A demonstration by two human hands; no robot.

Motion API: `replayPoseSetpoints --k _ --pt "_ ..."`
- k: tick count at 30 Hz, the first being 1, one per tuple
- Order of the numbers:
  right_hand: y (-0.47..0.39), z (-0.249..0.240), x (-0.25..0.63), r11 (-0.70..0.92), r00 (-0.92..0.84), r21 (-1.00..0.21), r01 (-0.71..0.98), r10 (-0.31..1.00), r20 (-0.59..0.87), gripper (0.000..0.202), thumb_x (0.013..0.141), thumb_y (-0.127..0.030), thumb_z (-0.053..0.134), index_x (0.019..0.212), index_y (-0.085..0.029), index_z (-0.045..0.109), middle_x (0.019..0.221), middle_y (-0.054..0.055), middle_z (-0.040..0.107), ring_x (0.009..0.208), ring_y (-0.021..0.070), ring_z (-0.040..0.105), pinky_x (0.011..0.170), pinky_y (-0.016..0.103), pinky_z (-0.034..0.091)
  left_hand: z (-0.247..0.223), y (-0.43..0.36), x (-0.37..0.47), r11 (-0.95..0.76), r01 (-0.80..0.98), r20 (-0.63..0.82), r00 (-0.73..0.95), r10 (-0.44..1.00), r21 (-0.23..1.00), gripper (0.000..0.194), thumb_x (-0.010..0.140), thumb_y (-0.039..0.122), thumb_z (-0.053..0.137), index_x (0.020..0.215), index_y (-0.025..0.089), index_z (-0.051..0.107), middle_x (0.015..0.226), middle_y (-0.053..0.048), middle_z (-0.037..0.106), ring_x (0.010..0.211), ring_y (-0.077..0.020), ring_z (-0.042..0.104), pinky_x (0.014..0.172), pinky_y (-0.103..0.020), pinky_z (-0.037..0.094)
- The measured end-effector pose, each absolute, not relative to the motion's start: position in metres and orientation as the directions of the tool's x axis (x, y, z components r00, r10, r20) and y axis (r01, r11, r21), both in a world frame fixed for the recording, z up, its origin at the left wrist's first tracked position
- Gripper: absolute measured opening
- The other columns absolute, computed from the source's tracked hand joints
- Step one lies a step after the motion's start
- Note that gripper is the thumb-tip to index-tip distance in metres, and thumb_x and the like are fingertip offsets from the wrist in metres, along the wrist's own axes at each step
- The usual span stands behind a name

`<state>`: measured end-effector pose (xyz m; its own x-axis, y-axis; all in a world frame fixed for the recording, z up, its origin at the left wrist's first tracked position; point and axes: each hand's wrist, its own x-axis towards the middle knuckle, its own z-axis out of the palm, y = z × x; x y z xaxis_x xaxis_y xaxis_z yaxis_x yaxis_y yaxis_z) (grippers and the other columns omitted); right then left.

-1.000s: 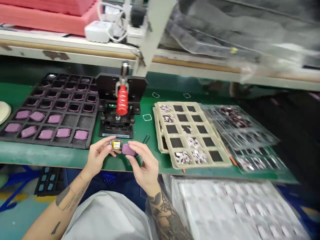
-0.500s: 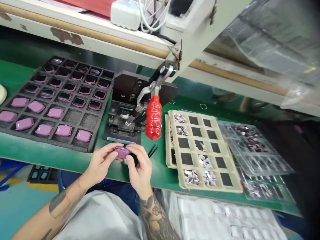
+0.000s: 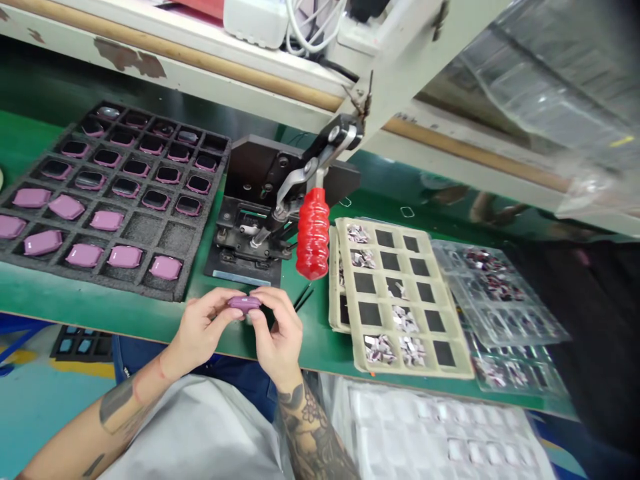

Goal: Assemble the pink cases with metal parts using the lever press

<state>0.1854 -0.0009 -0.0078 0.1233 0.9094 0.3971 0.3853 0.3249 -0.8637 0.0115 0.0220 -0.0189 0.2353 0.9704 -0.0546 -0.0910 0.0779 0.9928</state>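
Observation:
A small purple case [image 3: 245, 305] is held between both hands near the table's front edge. My left hand [image 3: 206, 327] pinches its left end with thumb and fingers. My right hand [image 3: 277, 327] grips the opposite end the same way. The case is tilted so that a narrow side faces up. Just beyond the hands stands a black clamp fixture [image 3: 250, 233] with a red ribbed handle [image 3: 313, 233]. Black tweezers [image 3: 303, 297] lie right of my right hand.
At the left, a dark foam tray [image 3: 173, 283] holds several purple cases, many with black screens. Right of the clamp, a cream compartment tray [image 3: 356, 333] holds small shiny parts. Clear plastic trays [image 3: 530, 327] lie farther right. A shelf edge [image 3: 200, 73] crosses behind.
The purple case has been tipped between my fingers, so its narrow side shows instead of its broad face. Both hands keep their hold; the whole view has shifted slightly.

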Motion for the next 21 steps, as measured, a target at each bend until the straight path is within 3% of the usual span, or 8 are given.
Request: replayPoseSetpoints --k 8,13,21 --pt "-0.005 -0.008 0.186 0.318 0.129 -0.833 0.454 0.901 0.414 0.006 0.107 -0.022 0.068 0.110 -0.024 0.073 0.102 0.007 0.076 0.094 0.0233 0.075 0.084 0.039 0.064 -0.017 0.028 0.007 0.090 -0.089 -0.053 0.351 0.935 0.992 0.021 0.108 0.035 0.073 0.116 0.019 0.084 0.107 -0.007 0.086 0.081 -0.0191 0.084 0.080 -0.027 0.069" --pt "-0.005 -0.001 0.187 0.340 0.060 -0.816 0.468 0.909 0.412 0.019 0.105 -0.025 0.076 0.123 -0.025 0.074 0.110 0.008 0.077 0.100 0.0235 0.075 0.089 0.040 0.064 -0.020 0.025 0.008 0.074 -0.094 -0.041 0.309 0.950 0.993 0.025 0.111 0.040 0.068 0.118 0.020 0.081 0.105 -0.007 0.087 0.086 -0.0206 0.084 0.083 -0.029 0.068" --pt "-0.011 -0.005 0.165 0.365 0.073 -0.750 0.551 0.875 0.479 0.026 0.105 -0.023 0.073 0.131 -0.027 0.070 0.106 0.008 0.074 0.093 0.0246 0.073 0.082 0.041 0.065 -0.019 0.033 0.004 0.139 -0.203 -0.073 0.301 0.951 0.969 0.041 0.111 0.056 0.066 0.107 0.018 0.079 0.089 -0.005 0.082 0.072 -0.0191 0.077 0.071 -0.028 0.066"
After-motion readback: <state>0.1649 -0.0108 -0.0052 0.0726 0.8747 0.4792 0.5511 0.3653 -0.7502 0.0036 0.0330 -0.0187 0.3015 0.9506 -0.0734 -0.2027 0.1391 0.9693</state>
